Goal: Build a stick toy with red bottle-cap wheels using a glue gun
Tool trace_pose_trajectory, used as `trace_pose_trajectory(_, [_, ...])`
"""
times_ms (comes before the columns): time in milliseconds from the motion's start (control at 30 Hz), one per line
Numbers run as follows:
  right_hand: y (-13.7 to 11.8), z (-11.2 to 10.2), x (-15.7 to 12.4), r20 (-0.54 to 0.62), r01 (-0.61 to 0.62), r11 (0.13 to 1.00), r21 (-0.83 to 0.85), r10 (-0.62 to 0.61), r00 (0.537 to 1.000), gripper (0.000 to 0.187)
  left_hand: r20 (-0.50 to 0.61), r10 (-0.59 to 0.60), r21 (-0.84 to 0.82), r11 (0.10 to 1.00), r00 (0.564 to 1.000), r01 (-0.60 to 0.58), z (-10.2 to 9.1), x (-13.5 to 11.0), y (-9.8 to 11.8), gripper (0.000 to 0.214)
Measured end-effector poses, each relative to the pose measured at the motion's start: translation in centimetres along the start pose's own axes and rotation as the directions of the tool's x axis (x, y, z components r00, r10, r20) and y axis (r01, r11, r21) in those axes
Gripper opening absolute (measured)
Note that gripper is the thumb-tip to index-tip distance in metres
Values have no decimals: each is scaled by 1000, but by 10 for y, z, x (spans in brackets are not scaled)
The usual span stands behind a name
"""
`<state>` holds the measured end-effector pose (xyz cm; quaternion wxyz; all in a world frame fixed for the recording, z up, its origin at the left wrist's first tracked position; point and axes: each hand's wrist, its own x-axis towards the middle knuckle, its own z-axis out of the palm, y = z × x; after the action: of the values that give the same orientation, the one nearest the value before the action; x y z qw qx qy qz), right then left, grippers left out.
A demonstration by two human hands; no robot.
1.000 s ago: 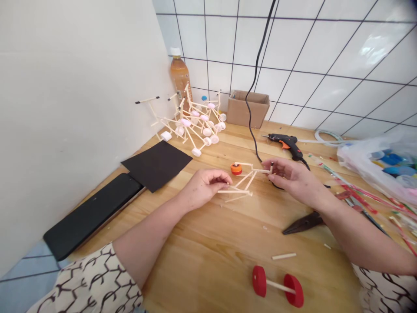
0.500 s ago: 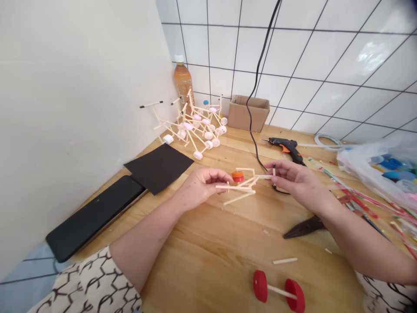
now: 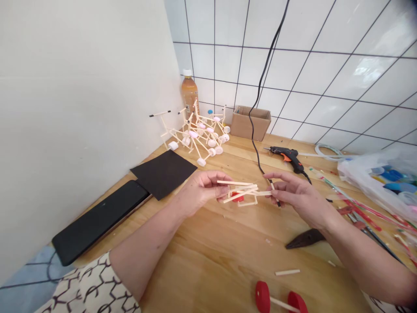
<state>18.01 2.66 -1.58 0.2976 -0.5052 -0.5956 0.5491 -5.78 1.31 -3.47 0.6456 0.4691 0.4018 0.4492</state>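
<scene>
A small frame of thin wooden sticks (image 3: 243,193) with a red-orange cap under it hangs above the wooden table (image 3: 208,261), held between both hands. My left hand (image 3: 203,188) pinches its left end with closed fingers. My right hand (image 3: 293,193) grips its right end, fingers closed around a stick with a dark tip. A red two-wheel axle (image 3: 280,302) lies near the table's front edge, apart from both hands.
A heap of stick models with white and pink caps (image 3: 198,132) sits by the corner. Nearby are an orange bottle (image 3: 190,93), a cardboard box (image 3: 255,122), a black glue gun (image 3: 286,154) with its cord, pliers (image 3: 304,238), a black sheet (image 3: 163,172), a black slab (image 3: 100,221), and a plastic bag (image 3: 381,174).
Both hands have lifted the stick frame off the table and turned it over, so the red-orange cap now sits underneath. The view has tilted up slightly.
</scene>
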Motion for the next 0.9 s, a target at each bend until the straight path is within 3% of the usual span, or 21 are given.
trace_pose_trajectory(267, [10,-4,-11,96,-135,991,9,133,986,26,8,-113,-69,991,994,113,2,-2,4,23])
trace_pose_trajectory(533, [19,-1,-38,194,-343,920,190,307,932,28,175,-235,-106,961,956,256,0,-6,2,23])
trace_pose_trajectory(900, [27,-2,-43,205,-453,851,265,409,889,24,213,-375,41,926,902,376,-1,-4,-3,28])
